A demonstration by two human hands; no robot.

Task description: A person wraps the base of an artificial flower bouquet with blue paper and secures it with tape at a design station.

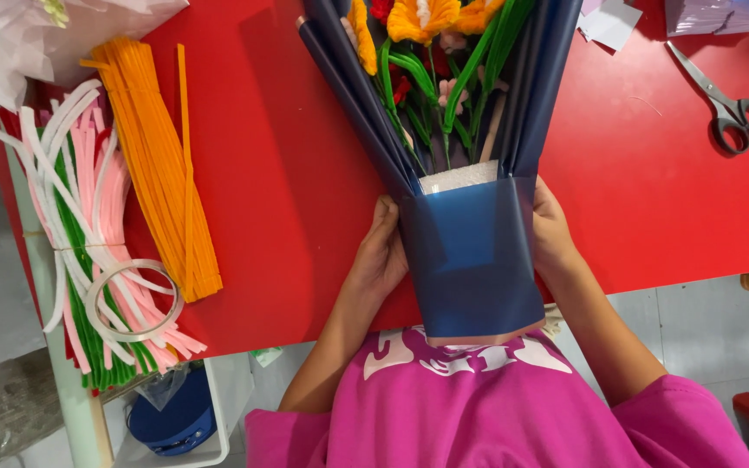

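A bouquet of pipe-cleaner flowers [426, 52], orange and red with green stems, lies on the red table [288, 173], wrapped in dark blue paper [470, 251]. White foam [457, 178] shows where the stems enter the wrap. My left hand [381, 256] grips the left side of the wrap's lower sleeve. On the sleeve's right side, my right hand [550, 234] holds it, its fingers partly hidden behind the paper.
Bundles of orange pipe cleaners [158, 165] and of pink, white and green ones [88, 234] lie at the left, with a clear tape roll [132, 299] on them. Grey-handled scissors [726, 100] rest at the upper right beside paper scraps [608, 22]. The table's near edge runs by my body.
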